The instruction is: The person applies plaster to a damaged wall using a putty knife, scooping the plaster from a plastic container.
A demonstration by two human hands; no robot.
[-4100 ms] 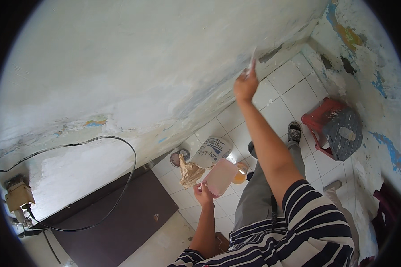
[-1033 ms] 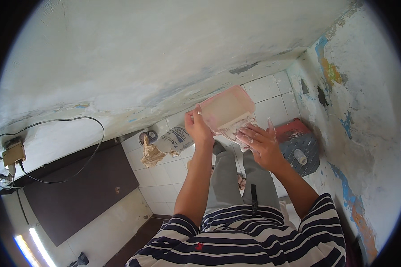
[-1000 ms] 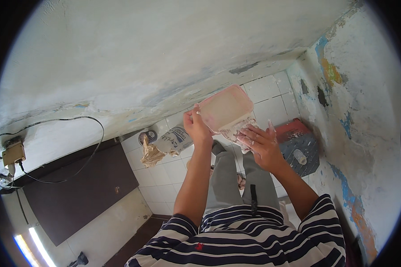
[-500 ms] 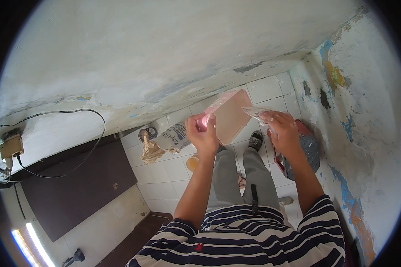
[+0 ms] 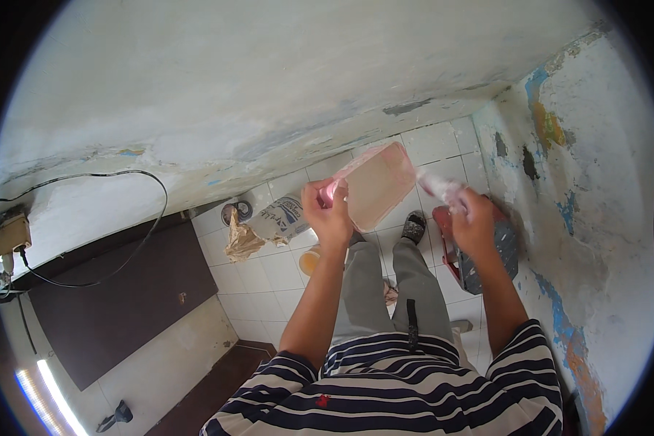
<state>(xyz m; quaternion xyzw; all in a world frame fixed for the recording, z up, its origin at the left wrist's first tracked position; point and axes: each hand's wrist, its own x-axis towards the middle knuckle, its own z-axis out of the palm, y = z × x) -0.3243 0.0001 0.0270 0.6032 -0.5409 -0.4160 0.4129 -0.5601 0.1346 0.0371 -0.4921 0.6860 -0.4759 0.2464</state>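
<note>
My left hand [image 5: 325, 214] is closed on the pink grip at the near-left end of a shallow pink plastic tray [image 5: 378, 189], which is held tilted over the floor. Just right of the tray, my right hand [image 5: 469, 218] grips a putty-smeared spatula [image 5: 437, 185], blurred by motion. The spatula's blade is off or at the tray's right edge; whether they touch is unclear.
A printed sack [image 5: 282, 218], crumpled brown paper [image 5: 243, 242], a round can [image 5: 236, 212] and an orange container [image 5: 309, 261] sit on white tiles by the patched wall. A red-and-gray step stool [image 5: 501, 254] stands right of my feet. A black cable [image 5: 163, 189] hangs at left.
Earlier my right arm reached toward the wall; then both hands met at the tray, fingers over the smeared blade. Since then my right hand has lifted the spatula rightward, and the tray has tilted.
</note>
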